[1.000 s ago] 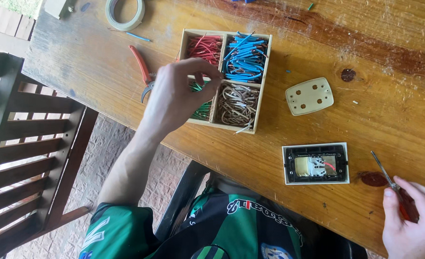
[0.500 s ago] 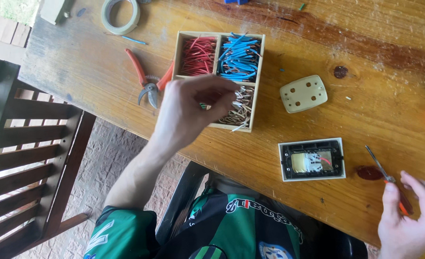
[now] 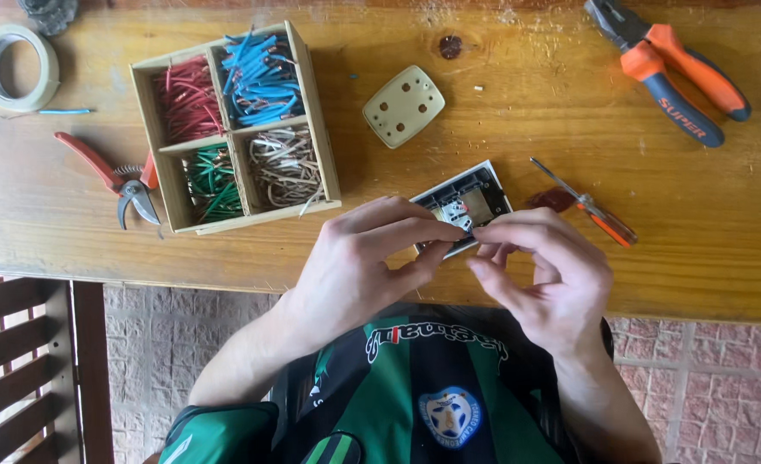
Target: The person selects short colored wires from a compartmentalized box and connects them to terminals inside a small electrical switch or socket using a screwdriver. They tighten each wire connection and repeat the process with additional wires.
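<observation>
Grey switch module (image 3: 466, 204) lies tilted between left hand (image 3: 372, 258), right hand (image 3: 539, 271).

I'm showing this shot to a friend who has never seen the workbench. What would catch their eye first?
Most likely the two hands meeting at the table's near edge, left hand and right hand, fingertips together over a grey switch module. Next, the wooden divided box to the left, with red, blue, green and pale wire pieces. Orange-handled pliers lie at the far right.

a rectangular switch module (image 3: 469, 203), dark frame with open back up, lies at the table's near edge.
</observation>
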